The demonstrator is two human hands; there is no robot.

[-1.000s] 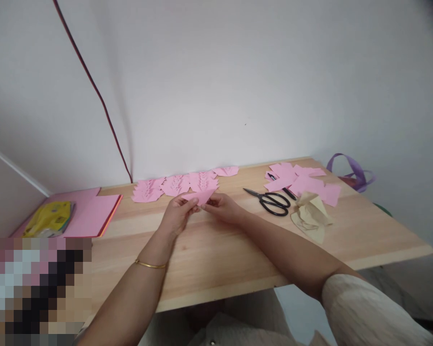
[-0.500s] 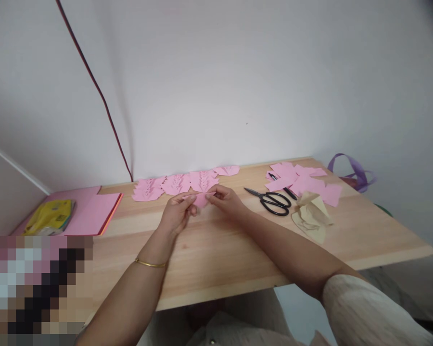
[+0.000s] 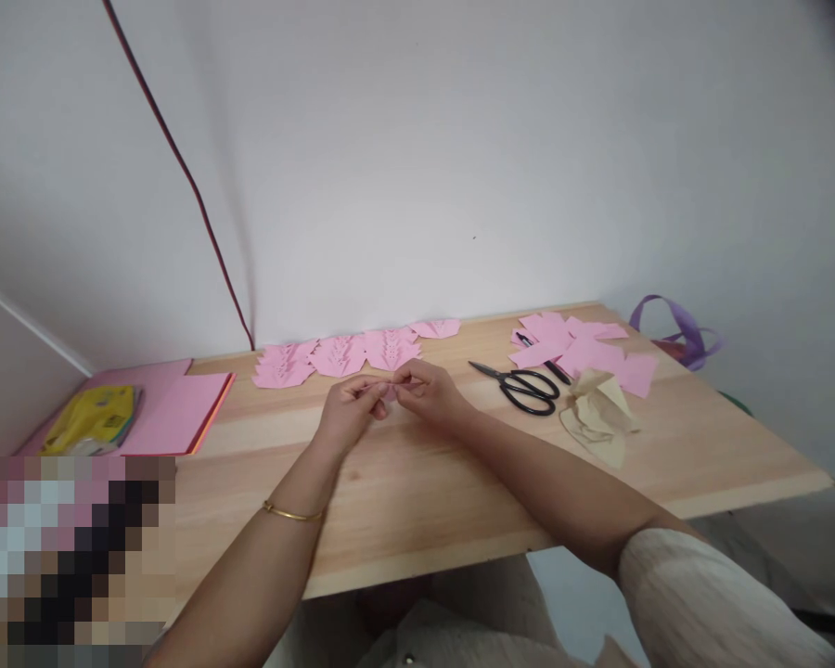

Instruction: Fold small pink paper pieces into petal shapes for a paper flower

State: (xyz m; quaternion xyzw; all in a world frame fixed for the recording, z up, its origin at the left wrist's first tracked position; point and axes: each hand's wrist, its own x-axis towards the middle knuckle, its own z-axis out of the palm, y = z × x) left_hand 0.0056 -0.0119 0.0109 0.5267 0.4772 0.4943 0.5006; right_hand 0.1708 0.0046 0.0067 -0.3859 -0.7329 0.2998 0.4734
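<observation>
Over the middle of a light wooden table (image 3: 404,501), my left hand (image 3: 348,413) and my right hand (image 3: 424,390) meet fingertip to fingertip. Both pinch a small folded pink paper piece (image 3: 388,391), which is almost hidden between the fingers. A gold bangle (image 3: 292,511) circles my left wrist. Just behind the hands lies a row of folded and cut pink paper shapes (image 3: 348,355) along the wall.
Black scissors (image 3: 525,385) lie to the right of my hands, with loose pink paper squares (image 3: 577,351) behind them and crumpled beige paper (image 3: 598,413) beside them. A stack of pink sheets (image 3: 173,413) and a yellow packet (image 3: 90,419) sit at the left. A purple ribbon (image 3: 678,329) hangs off the far right corner.
The pink triangle that was spread between my hands has been folded smaller. My fingers have closed together over it, and it now barely shows.
</observation>
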